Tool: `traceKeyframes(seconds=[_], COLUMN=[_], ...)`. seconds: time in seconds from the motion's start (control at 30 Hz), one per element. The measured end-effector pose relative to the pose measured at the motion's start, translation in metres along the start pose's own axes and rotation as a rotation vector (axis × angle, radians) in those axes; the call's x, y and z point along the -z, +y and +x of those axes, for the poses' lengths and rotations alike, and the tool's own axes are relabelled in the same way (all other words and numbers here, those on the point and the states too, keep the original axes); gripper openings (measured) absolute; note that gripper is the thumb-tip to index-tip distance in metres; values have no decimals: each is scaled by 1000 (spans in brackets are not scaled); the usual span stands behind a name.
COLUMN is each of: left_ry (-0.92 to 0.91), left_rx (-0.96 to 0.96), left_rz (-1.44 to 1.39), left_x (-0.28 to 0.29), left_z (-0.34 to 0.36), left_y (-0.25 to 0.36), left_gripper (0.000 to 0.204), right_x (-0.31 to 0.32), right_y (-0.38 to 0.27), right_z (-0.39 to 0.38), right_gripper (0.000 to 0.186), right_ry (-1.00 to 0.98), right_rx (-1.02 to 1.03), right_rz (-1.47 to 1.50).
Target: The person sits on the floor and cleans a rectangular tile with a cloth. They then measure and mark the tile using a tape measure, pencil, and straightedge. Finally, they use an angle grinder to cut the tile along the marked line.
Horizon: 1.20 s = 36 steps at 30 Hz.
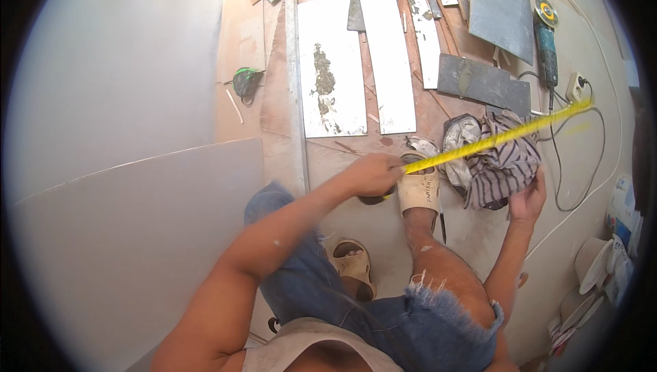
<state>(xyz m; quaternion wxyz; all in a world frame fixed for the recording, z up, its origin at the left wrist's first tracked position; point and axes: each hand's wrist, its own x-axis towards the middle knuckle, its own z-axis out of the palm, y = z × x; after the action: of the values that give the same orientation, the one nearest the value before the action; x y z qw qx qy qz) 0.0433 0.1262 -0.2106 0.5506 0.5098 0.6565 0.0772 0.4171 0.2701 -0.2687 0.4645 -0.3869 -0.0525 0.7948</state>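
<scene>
My left hand (373, 175) grips the dark case of a tape measure. Its yellow tape (499, 137) runs out to the right and slightly upward, ending near the wall at the right. The tape passes over my right foot in a beige sandal (419, 190) and over a striped cloth (503, 167). My right hand (527, 202) holds the lower right edge of that cloth, with the fingers partly hidden behind the fabric. Under the cloth lies a round grey object (460, 136).
Two long white tiles (328, 64) (387, 57) and a dark grey tile (482, 81) lie on the floor ahead. An angle grinder (546, 36) and its white cable (602, 167) are at the right. A large grey board (137, 235) leans at the left. My other sandalled foot (352, 266) is below.
</scene>
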Motion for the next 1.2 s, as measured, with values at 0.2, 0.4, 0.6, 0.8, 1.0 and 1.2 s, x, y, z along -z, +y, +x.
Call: traceKeyframes(seconds=[0.2,0.4,0.6,0.8,1.0,1.2], left_ry=[163,154,99,-91,-207,-310], left_rx=[-74,-164,-126,-123,-46,233], left_rz=[-124,43,37,62,143,60], left_x=[-61,-70,-61,-23,30,68], left_z=[54,66,60,53,23,-16], left_y=[54,42,62,48,26,19], left_gripper=[33,32,29,34,34,30], right_x=[-16,-61,-49,-64,-57,-65], right_y=[77,106,118,110,74,32], right_z=[-25,-23,-23,-17,6,27], right_gripper=[40,29,16,11,12,12], right_ry=[-261,-34,38,101,21,165], right_rx=[-272,-288,-98,-33,17,130], right_rz=[-61,-537,-555,-406,-175,-104])
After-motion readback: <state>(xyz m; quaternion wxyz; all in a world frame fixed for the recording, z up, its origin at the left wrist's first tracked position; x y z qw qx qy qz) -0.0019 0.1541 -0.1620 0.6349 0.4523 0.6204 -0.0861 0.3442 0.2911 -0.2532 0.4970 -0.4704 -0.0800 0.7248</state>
